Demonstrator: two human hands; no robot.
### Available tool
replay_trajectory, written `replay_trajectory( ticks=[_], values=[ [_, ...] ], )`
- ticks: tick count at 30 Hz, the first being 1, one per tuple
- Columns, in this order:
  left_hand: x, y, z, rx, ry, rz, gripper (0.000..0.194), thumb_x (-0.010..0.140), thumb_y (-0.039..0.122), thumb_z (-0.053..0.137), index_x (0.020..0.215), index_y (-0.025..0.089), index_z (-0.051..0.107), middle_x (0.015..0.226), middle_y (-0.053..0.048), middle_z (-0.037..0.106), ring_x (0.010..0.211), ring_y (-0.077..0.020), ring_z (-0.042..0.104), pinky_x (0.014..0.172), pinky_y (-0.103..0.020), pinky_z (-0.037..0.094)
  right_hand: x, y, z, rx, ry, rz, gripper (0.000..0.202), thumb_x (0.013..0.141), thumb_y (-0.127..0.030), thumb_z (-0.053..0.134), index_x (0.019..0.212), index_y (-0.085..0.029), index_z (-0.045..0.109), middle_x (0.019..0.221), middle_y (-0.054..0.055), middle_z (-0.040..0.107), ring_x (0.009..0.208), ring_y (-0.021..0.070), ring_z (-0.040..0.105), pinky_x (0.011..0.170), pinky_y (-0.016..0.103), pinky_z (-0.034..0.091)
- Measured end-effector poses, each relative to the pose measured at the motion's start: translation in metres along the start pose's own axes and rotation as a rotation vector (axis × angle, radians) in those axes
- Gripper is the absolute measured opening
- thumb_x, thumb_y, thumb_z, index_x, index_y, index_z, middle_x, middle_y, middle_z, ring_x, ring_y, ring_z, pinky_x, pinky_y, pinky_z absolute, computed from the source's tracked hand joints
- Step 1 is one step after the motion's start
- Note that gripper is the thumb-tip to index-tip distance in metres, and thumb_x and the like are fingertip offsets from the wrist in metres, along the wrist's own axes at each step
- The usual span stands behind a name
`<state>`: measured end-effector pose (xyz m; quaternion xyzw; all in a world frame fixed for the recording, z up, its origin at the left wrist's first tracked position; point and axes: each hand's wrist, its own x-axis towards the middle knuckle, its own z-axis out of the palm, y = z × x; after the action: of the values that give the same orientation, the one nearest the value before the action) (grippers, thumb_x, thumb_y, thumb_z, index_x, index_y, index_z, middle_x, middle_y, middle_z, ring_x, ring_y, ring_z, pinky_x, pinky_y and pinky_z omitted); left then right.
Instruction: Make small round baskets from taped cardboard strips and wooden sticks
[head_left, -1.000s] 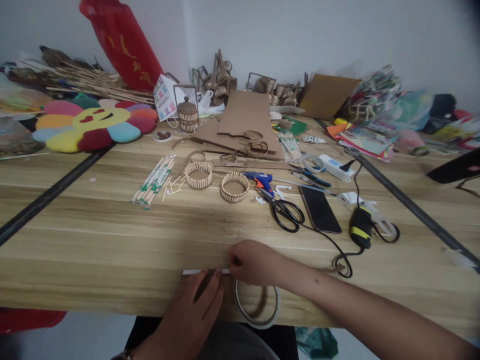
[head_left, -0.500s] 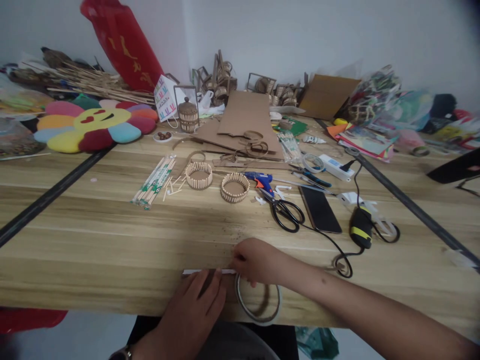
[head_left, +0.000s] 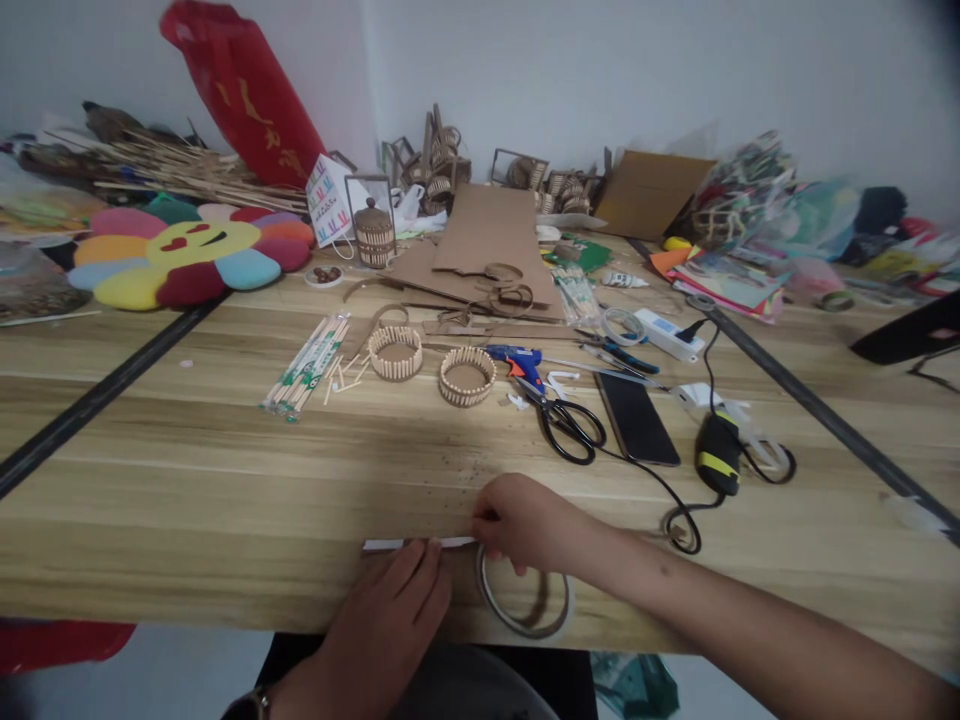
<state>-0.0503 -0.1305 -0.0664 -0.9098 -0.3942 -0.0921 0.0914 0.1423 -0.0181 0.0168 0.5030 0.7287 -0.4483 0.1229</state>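
Note:
My left hand lies with its fingers over a dark strip that has a white band along it, near the table's front edge. At the right end of this strip, my right hand is closed, its fingertips pinching the white band where it meets a roll of tape. The roll stands tilted just below my right hand. Beyond the hands sit two round rings of small wooden sticks, the left one and the right one, on brown bases.
Black-handled scissors, a blue glue gun, a phone and a black-yellow tool with a looping cord lie right of centre. Packed sticks lie left. Cardboard and a flower cushion are farther back.
My right hand has shifted slightly right, and the tape roll has moved right with it. My left hand stays almost where it was on the strip.

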Motion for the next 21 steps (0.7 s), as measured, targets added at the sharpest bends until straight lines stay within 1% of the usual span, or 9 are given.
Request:
replay_trajectory(
  ticks=[3, 5, 9, 13, 15, 18, 21],
  values=[
    [0.003, 0.001, -0.001, 0.005, 0.039, -0.012, 0.03, 0.096, 0.014, 0.045, 0.121, 0.013, 0.061, 0.116, -0.012, 0.071, 0.109, -0.0225, 0.061, 0.093, -0.034, 0.048, -0.004, 0.002, -0.004, 0.01, 0.021, 0.016, 0.024, 0.078, -0.018, 0.052, 0.058, -0.016, 0.064, 0.052, -0.003, 0.06, 0.04, 0.0083, 0.053, 0.039, 0.015, 0.035],
    [0.004, 0.001, -0.001, 0.008, 0.061, -0.018, 0.029, 0.097, 0.013, 0.044, 0.12, 0.014, 0.062, 0.114, -0.011, 0.072, 0.108, -0.0224, 0.062, 0.093, -0.034, 0.048, -0.006, 0.004, -0.006, 0.019, 0.017, 0.031, 0.022, 0.078, -0.02, 0.054, 0.059, -0.016, 0.065, 0.052, -0.003, 0.06, 0.041, 0.0084, 0.053, 0.039, 0.016, 0.036],
    [0.005, 0.001, -0.001, 0.022, 0.034, 0.002, 0.031, 0.096, 0.012, 0.044, 0.122, 0.014, 0.06, 0.115, -0.011, 0.071, 0.107, -0.0228, 0.062, 0.092, -0.036, 0.047, -0.006, 0.006, -0.007, 0.011, -0.007, 0.034, 0.021, 0.079, -0.023, 0.055, 0.063, -0.016, 0.068, 0.056, -0.003, 0.063, 0.042, 0.0082, 0.053, 0.04, 0.017, 0.035],
    [0.007, 0.001, -0.005, 0.032, 0.049, -0.008, 0.036, 0.095, 0.009, 0.044, 0.128, 0.012, 0.057, 0.113, -0.011, 0.072, 0.104, -0.0225, 0.063, 0.091, -0.035, 0.047, -0.006, 0.006, -0.008, -0.023, -0.017, 0.026, 0.02, 0.079, -0.022, 0.057, 0.066, -0.016, 0.07, 0.056, -0.002, 0.064, 0.045, 0.0088, 0.056, 0.042, 0.017, 0.035],
    [0.009, 0.001, -0.006, 0.039, 0.035, -0.008, 0.038, 0.094, 0.009, 0.044, 0.13, 0.011, 0.056, 0.112, -0.011, 0.072, 0.102, -0.0223, 0.064, 0.089, -0.035, 0.047, -0.006, 0.006, -0.009, -0.047, -0.014, 0.028, 0.019, 0.079, -0.023, 0.057, 0.069, -0.016, 0.072, 0.056, -0.002, 0.065, 0.045, 0.0092, 0.057, 0.043, 0.017, 0.035],
    [0.013, 0.003, -0.008, 0.041, 0.043, -0.03, 0.038, 0.094, 0.007, 0.045, 0.13, 0.011, 0.056, 0.109, -0.01, 0.073, 0.098, -0.0221, 0.064, 0.086, -0.035, 0.049, -0.005, 0.004, -0.009, -0.097, -0.003, 0.037, 0.019, 0.079, -0.021, 0.057, 0.071, -0.016, 0.074, 0.051, -0.003, 0.062, 0.044, 0.0099, 0.055, 0.043, 0.017, 0.034],
    [0.014, 0.005, -0.007, 0.036, 0.027, -0.062, 0.038, 0.094, 0.006, 0.047, 0.13, 0.011, 0.057, 0.108, -0.009, 0.073, 0.098, -0.0215, 0.064, 0.087, -0.035, 0.049, -0.006, 0.0, -0.008, -0.154, 0.018, 0.045, 0.02, 0.077, -0.018, 0.056, 0.069, -0.016, 0.075, 0.047, -0.003, 0.059, 0.044, 0.0101, 0.052, 0.043, 0.018, 0.033]
  ],
)
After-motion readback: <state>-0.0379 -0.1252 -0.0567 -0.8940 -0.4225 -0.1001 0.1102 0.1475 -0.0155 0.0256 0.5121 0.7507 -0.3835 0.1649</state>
